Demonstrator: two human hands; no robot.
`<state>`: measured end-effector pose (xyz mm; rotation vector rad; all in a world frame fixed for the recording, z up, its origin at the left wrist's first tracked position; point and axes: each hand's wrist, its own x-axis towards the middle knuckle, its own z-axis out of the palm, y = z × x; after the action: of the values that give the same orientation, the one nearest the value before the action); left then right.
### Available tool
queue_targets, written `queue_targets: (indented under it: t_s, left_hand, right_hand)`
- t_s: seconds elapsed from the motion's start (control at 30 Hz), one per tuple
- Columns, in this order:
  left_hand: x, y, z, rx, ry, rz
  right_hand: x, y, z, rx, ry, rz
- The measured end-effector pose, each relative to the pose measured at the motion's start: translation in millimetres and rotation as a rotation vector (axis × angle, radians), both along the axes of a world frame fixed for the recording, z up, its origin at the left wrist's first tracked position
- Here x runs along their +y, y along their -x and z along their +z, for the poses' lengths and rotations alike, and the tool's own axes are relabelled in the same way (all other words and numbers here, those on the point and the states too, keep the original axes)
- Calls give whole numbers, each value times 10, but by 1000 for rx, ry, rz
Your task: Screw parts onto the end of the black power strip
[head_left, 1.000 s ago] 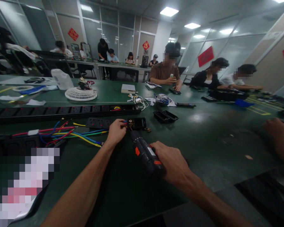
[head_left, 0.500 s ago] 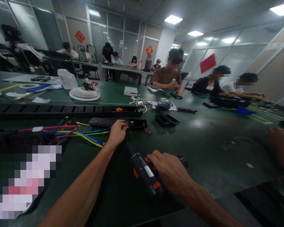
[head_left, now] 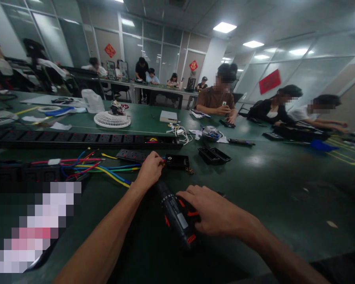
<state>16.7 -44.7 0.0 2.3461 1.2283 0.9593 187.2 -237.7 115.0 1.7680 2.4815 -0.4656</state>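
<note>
My right hand [head_left: 208, 211] is closed on the handle of a black and orange cordless drill [head_left: 177, 217]. The drill points away from me, and its tip comes close under my left hand [head_left: 151, 169]. The fingers of that left hand are pinched together at the near end of a small open black housing [head_left: 177, 161], by coloured wires; what lies between them is hidden. A black socket strip [head_left: 131, 155] runs just behind the left hand. Small brass-coloured parts [head_left: 189, 170] lie beside the housing.
Blue, green and yellow wires [head_left: 112, 173] spread to the left. Behind lies a long black socket bar [head_left: 83, 139]. Two black plastic trays [head_left: 214, 154] sit to the right, with a white fan grille [head_left: 112, 119] farther back. People work across the table.
The view has swung a little left. The drill has moved slightly forward, its tip nearer my left hand. A blurred hand at the right edge has mostly left the view.
</note>
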Motion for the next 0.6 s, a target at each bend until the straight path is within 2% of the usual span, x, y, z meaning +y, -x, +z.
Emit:
queue_targets:
  t_s: [0.17,0.23,0.27,0.3,0.47,0.6]
  left_hand:
    - [-49,-11,124,120,-10,16]
    - [-57,-23,157,178,-8,32]
    - [-61,-28,169,210,-14,36]
    - [-65,-32,178,240,-25,39]
    - [-88,-14,181,339,-128,29]
    - [-104,25,174,301,-232,21]
  right_hand:
    - [231,-297,141,285,119,-50]
    - [447,-372,90,325,-84,-92]
    - [571,-390,41,299,-225,-113]
    - [699,-396,-15,247,-287,-121]
    - [1270,-354,-253,189,-190,-160]
    - [1511,-376,-279,244,-85,-113]
